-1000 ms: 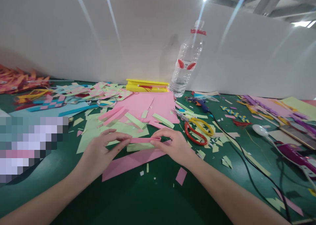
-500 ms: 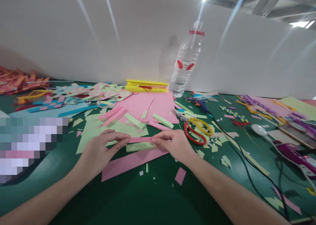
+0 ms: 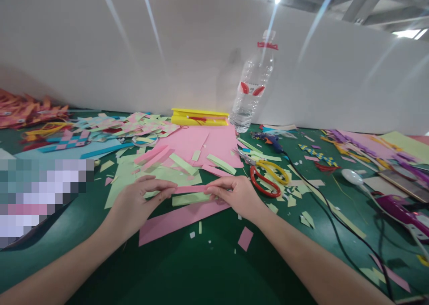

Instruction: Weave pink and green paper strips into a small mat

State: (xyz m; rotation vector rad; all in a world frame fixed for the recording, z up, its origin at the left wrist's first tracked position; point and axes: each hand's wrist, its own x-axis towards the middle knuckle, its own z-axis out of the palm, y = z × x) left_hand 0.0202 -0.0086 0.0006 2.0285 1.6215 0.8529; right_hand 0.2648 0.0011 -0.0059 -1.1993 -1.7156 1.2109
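Note:
A narrow pink paper strip (image 3: 191, 189) is stretched between my two hands. My left hand (image 3: 142, 202) pinches its left end between thumb and fingers. At the other end, my right hand (image 3: 236, 195) grips it, with the fingertips hiding that end. Just below lies a light green paper strip (image 3: 191, 199), and under it a wider pink strip (image 3: 177, 222) slants across the green table (image 3: 187, 273). Behind my hands, short pink and green strips lie on a pink paper sheet (image 3: 217, 144) and a light green sheet (image 3: 117, 184).
Scissors (image 3: 268, 180) with red and yellow handles lie right of my right hand among paper scraps. Beyond are a blue glue gun (image 3: 271, 142) with a black cord, a water bottle (image 3: 251, 90) by the wall, and a purple glue gun (image 3: 398, 211). Woven paper pieces (image 3: 144, 124) are heaped back left.
Almost nothing differs. Both hands keep the pink strip in the same pinch, and the whole view has shifted very slightly.

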